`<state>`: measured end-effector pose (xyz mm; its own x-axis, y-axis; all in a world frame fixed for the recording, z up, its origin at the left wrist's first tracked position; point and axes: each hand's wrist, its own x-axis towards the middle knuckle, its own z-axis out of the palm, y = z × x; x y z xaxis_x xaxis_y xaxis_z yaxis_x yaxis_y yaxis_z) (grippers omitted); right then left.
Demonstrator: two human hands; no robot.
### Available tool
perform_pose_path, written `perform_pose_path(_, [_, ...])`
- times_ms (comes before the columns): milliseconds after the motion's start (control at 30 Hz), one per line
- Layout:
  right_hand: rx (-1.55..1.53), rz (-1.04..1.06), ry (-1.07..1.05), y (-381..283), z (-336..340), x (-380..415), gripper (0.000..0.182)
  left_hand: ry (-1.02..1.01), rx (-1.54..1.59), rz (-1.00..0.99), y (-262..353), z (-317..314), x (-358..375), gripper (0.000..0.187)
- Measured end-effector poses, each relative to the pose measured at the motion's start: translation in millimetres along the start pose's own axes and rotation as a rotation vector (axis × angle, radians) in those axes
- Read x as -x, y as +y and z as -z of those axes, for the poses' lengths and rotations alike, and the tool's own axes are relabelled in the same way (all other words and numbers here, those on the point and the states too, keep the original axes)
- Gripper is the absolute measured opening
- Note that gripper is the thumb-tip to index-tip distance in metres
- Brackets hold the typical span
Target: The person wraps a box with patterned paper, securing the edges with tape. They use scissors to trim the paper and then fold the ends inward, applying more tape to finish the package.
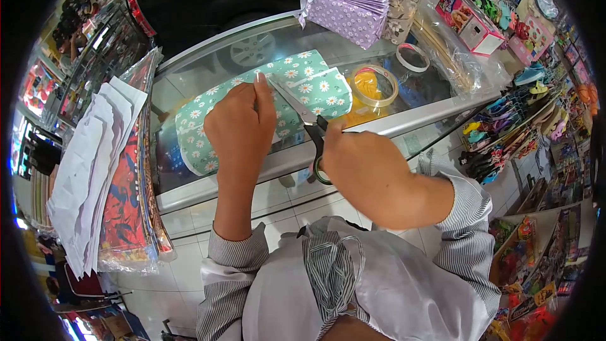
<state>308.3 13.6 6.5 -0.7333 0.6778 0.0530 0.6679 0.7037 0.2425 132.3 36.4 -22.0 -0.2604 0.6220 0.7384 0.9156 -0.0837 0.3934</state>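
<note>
Green daisy-print paper [205, 113] lies curved on the glass counter. Over its middle is my left hand [238, 120], knuckles up, with the fingers bent under and the thumb beside the scissors' tips; what the fingers pinch is hidden. My right hand [372, 173] grips the black handles of the scissors [303, 112], whose metal blades point up and left across the paper toward my left thumb. Right of the paper sits a roll of clear tape [392, 96]. A pleated purple flowered paper piece with a bow [347, 16] stands at the counter's far edge.
Another tape roll [413, 57] and plastic-wrapped sticks [445, 50] lie on the right of the counter [208, 188], near a pink box [470, 22]. White sheets [85, 170] and patterned wrapping sheets [129, 202] are stacked at the left. Shelves of goods stand on both sides.
</note>
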Motion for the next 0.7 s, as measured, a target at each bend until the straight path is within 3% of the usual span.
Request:
perform_pose_path(133, [-0.166,-0.019,0.008,38.4,6.4,8.1,0.029,0.013,0.035,0.006,-2.2,-0.4,-0.3,0.038])
perform_pose_path(267, [-0.241,-0.451,0.022,77.7,12.1,26.9,0.034,-0.015,0.013,0.027,-4.9,0.8,0.2,0.035])
perform_pose_path(367, [-0.239,-0.619,-0.012,115.5,-13.2,38.3,0.039,-0.122,0.175,0.177,6.9,14.5,-3.0,0.035])
perform_pose_path(467, [-0.287,-0.685,-0.142,139.3,-31.1,34.7,0.039,-0.274,0.243,0.34,7.5,23.9,-7.8,0.037])
perform_pose_path(567, [-0.319,-0.583,-0.098,153.6,-43.8,28.6,0.039,-0.385,0.252,0.491,9.3,31.9,-18.0,0.038])
perform_pose_path(700, [-0.327,-0.558,-0.059,163.6,-39.9,15.0,0.042,-0.277,0.427,0.464,-13.9,15.7,-11.8,0.041])
